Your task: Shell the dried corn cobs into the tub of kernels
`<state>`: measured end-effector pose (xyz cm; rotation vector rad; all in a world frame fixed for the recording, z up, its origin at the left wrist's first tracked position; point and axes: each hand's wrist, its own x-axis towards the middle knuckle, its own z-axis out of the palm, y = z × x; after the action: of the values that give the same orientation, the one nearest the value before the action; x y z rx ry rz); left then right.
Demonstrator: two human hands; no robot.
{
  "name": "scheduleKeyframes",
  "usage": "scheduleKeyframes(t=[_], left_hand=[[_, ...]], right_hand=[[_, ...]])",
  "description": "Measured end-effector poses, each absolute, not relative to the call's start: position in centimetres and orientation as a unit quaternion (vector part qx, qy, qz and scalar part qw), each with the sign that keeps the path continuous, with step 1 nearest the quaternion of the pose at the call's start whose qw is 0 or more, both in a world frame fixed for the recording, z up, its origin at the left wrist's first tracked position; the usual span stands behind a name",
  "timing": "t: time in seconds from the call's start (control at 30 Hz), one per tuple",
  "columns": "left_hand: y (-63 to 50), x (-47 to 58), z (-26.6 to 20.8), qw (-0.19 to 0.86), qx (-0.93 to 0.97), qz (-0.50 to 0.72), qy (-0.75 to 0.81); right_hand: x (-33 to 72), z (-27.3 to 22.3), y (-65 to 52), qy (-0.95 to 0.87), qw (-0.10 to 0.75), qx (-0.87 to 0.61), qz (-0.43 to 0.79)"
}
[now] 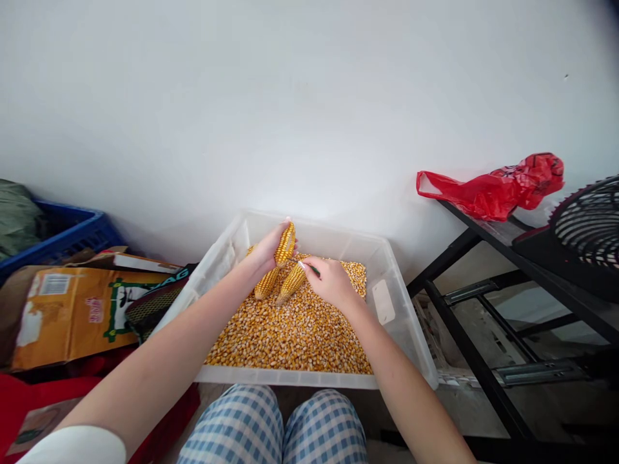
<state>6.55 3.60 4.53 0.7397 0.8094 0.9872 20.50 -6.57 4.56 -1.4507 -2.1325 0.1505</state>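
My left hand (269,250) is closed around an ear of corn (285,245), held tilted upright above a clear plastic bin (290,377). A bare patch shows among that ear's yellow kernels. Just to its right, my right hand (331,280) is closed, its thumb and fingers drawn together. A small dark sliver shows at its fingers, too small to name. Below the hands, a second ear of corn (265,285) and a third ear (292,282) lie on loose corn kernels (290,338) spread across the bin.
The bin stands before my knees (324,425), against a white wall (309,109). On the left are a cardboard box (72,322) and a blue crate (91,229). A black metal rack (454,335) on the right carries a red plastic bag (503,190) and a black fan (590,222).
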Motion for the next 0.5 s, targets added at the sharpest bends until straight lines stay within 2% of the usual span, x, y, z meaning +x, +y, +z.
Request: scheduleKeyframes(t=[0.5], left_hand=[[3.88, 6.73, 3.88, 0.742, 0.328, 0.449, 0.374]], right_hand=[[20.53, 4.88, -6.7, -0.806, 0.264, -0.529, 0.031]])
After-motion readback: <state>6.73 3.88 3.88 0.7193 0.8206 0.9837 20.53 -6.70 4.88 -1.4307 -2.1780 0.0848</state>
